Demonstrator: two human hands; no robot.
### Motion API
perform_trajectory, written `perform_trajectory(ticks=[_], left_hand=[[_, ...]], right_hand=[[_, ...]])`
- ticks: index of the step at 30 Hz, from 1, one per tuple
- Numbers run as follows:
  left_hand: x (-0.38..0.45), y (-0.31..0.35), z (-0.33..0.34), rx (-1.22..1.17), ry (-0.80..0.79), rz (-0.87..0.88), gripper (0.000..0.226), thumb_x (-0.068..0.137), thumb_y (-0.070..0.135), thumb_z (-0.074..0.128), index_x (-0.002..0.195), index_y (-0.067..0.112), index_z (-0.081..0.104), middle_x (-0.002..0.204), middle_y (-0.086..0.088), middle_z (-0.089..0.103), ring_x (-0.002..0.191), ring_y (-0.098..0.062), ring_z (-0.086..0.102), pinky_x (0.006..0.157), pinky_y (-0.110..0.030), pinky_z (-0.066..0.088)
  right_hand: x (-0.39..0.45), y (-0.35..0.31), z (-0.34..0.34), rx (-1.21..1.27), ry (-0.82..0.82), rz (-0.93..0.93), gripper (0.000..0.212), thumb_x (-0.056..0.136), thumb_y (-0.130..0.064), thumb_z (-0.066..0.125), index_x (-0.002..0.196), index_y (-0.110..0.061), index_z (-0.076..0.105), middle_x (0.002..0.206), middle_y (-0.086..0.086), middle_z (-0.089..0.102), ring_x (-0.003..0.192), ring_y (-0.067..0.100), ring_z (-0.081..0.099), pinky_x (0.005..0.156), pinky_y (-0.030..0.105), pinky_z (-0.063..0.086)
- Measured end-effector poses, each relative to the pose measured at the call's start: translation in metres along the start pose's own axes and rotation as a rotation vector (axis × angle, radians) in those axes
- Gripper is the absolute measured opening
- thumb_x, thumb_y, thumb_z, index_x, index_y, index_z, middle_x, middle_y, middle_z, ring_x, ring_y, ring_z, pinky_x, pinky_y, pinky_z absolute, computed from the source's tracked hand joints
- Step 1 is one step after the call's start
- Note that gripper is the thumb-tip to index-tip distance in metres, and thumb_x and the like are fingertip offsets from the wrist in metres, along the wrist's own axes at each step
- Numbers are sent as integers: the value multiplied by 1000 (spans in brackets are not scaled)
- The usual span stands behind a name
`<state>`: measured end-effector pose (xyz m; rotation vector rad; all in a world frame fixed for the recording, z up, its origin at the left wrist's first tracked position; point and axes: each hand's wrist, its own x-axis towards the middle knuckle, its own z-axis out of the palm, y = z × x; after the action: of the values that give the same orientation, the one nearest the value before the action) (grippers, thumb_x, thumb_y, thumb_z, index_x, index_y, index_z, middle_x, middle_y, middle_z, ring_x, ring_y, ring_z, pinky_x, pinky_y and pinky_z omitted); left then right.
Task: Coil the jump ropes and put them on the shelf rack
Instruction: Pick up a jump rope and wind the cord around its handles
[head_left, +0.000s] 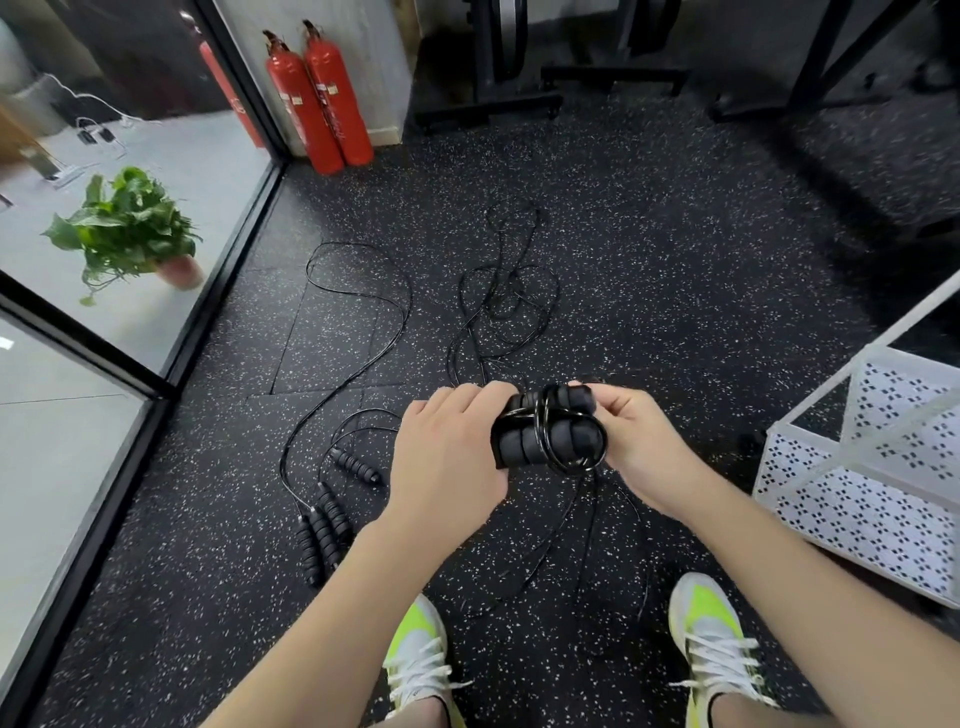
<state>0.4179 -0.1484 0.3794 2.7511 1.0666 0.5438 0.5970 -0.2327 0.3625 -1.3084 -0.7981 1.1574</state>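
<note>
While my left hand grips the foam handles and my right hand pinches the cord loop, I judge the springy wrap may uncoil, dragging the trailing cord into a tangle.

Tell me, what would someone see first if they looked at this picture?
Probably the two hands in the middle: the left hand and right hand hold a bundle of black jump rope handles wrapped in cord. More jump ropes sprawl on the speckled floor, and two red fire extinguishers stand at the back wall.
</note>
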Motion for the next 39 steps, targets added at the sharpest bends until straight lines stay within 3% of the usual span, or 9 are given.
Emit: perform_trajectory(ticks=[2,8,18,20,24,27,32,36,39], left_hand=[[1,1,1,4,2,-42,53,65,9,74,111,29,59,94,10,63,90,-23,59,75,-36,40],[4,3,-1,9,-33,-80,51,70,10,71,116,28,60,97,8,63,94,-25,58,78,-37,38],[8,1,-9,185,-206,-290,39,88,25,60,123,26,45,114,3,61,108,-28,57,87,-40,40],[10,-3,-11,141,-159,-353,38,86,24,62,120,25,46,111,1,62,106,-29,58,86,-41,41],[10,0,-14,66,-99,-377,39,83,20,63,119,24,48,107,0,63,103,-31,57,82,-41,38],[9,10,-15,27,-94,-345,40,82,19,64,119,26,50,106,2,62,101,-30,57,78,-38,33],[8,21,-19,-84,-99,-367,34,84,18,61,115,28,51,102,4,63,92,-28,56,74,-38,37],[9,30,-21,-221,-103,-462,27,86,17,59,107,30,50,91,7,62,79,-24,55,68,-36,37],[9,36,-18,-305,-114,-524,22,89,18,61,103,30,48,82,9,59,69,-8,51,65,-34,37]], right_hand=[[0,5,4,-67,30,-7,42,96,-48,61,96,-9,74,92,36,65,79,26,56,73,43,45],[0,-3,0,-167,32,-54,32,99,-48,54,102,-25,76,96,32,65,79,27,53,73,44,44],[-11,-36,-26,-402,61,-138,16,95,-26,67,81,-22,74,68,-2,58,64,11,46,63,28,42],[-13,-36,-26,-577,-72,-49,21,97,-41,59,89,-28,73,73,-1,67,66,15,54,68,42,49],[-15,-22,-15,-819,-121,96,56,91,-75,38,137,-43,41,84,-11,71,72,5,67,76,35,54],[-11,-12,-8,-848,61,-110,54,96,-68,35,143,-44,25,91,-11,59,73,6,60,67,33,48],[-9,-9,-1,-951,155,-370,35,103,-42,35,128,-24,53,134,-7,41,120,11,42,99,28,39],[-20,-14,15,-731,103,-264,15,107,-35,33,114,-34,47,92,-16,64,73,0,59,66,20,41],[-23,-10,36,-805,137,-146,30,105,-20,44,134,-26,39,104,-4,65,86,16,65,72,32,44]])
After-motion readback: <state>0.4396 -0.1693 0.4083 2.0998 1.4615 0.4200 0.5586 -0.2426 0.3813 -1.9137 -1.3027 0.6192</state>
